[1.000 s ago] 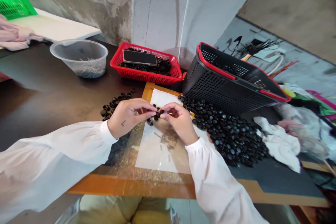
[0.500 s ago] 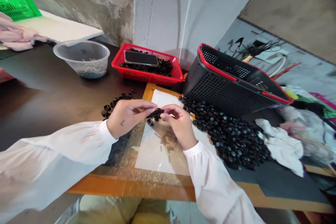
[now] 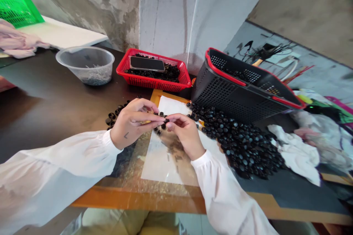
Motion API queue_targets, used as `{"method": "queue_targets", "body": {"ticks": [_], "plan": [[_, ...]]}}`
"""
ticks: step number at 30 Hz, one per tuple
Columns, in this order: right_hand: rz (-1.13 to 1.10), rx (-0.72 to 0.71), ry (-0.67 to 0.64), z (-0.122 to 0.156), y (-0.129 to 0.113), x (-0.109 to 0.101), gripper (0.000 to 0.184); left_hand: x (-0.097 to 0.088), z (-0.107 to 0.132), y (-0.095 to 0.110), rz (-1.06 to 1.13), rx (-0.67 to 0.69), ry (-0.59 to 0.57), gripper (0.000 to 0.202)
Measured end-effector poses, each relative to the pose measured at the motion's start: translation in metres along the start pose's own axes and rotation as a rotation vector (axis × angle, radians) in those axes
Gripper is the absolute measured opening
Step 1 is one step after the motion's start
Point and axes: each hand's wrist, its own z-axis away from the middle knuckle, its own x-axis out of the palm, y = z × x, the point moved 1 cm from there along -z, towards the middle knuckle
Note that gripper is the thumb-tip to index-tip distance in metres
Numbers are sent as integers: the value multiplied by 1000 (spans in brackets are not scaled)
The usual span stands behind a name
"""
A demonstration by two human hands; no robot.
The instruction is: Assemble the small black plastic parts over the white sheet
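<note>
Over a white sheet (image 3: pixel 162 158), my left hand (image 3: pixel 129 123) and my right hand (image 3: pixel 187 136) meet at their fingertips. Both are closed in a pinch around a small black round cap (image 3: pixel 166 121), partly hidden by the fingers. A few more black caps (image 3: pixel 157 131) show just below and behind the fingertips; whether they lie on the sheet or are held, I cannot tell. To the left, partly behind my left hand, are loose black caps (image 3: pixel 111 115). A large pile of glossy black caps (image 3: pixel 245 147) spreads to the right of my right hand.
At the back, a red basket (image 3: pixel 129 77) holds black parts with a phone (image 3: pixel 147 64) on top. Left of it stands a clear plastic bowl (image 3: pixel 82 68) of thin metallic pieces. A black basket (image 3: pixel 220 91) with red handles rises behind the pile. White cloth (image 3: pixel 298 154) lies at right.
My left fingers have shifted and spread somewhat, the index finger raised, uncovering black caps near the fingertips. My right hand stays almost in place. The view has tilted slightly.
</note>
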Motion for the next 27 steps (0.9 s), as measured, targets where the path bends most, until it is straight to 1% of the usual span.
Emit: {"method": "queue_targets", "body": {"ticks": [7, 10, 19, 24, 27], "plan": [[-34, 26, 4, 1, 0, 1, 28, 0, 1, -1, 26, 2, -20, 11], [-27, 28, 6, 2, -1, 1, 29, 0, 1, -1, 10, 15, -11, 11], [-6, 17, 1, 4, -2, 1, 24, 0, 1, -4, 72, 14, 7, 11], [-8, 22, -4, 3, -1, 2, 27, 1, 2, -6, 109, -7, 27, 12], [-14, 29, -7, 3, -1, 3, 29, 2, 2, -6, 96, 8, 22, 10]]}}
